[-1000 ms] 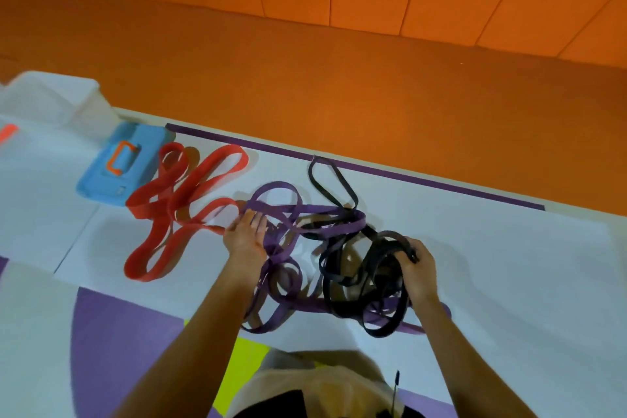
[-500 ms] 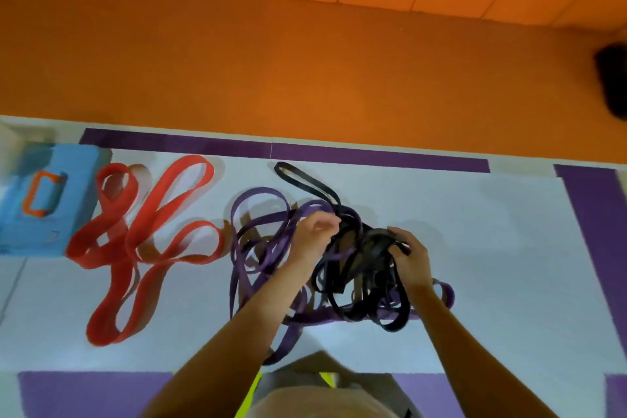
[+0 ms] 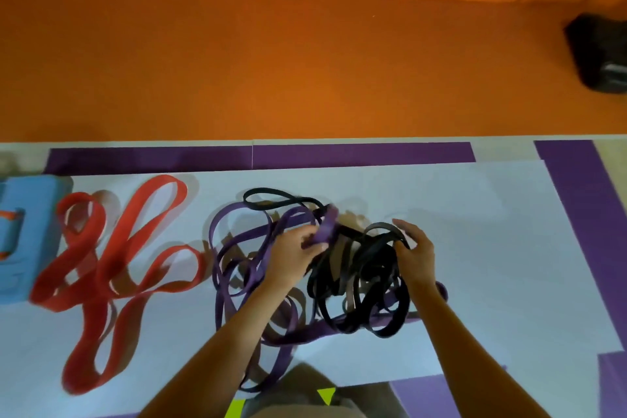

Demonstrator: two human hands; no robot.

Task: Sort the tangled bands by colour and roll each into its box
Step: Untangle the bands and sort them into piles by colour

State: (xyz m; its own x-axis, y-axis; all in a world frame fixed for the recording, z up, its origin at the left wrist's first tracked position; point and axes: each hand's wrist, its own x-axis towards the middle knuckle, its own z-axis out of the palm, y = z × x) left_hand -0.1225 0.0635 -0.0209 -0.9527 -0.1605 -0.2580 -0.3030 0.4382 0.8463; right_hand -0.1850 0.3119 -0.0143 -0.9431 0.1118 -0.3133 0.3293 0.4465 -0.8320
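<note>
A tangle of purple bands [image 3: 237, 268] and black bands [image 3: 359, 282] lies in the middle of the white sheet [image 3: 475, 265]. My left hand [image 3: 295, 254] grips a loop of purple band and lifts it above the knot. My right hand [image 3: 415, 254] holds the top of the black bundle with curled fingers. To the left, a red band [image 3: 112, 268] lies spread out by itself in loose loops. A blue box [image 3: 23, 241] with an orange handle sits at the far left edge, only partly in view.
Purple tape [image 3: 258, 156] borders the white sheet at the back and right. Beyond it lies an orange floor [image 3: 305, 61] with a black object [image 3: 600, 58] at the far right. My lap and a yellow-green patch [image 3: 325, 395] show at the bottom.
My left hand went from resting flat on the purple bands to gripping a purple loop and lifting it toward the black bundle. The view swung right; the blue box slid to the left edge.
</note>
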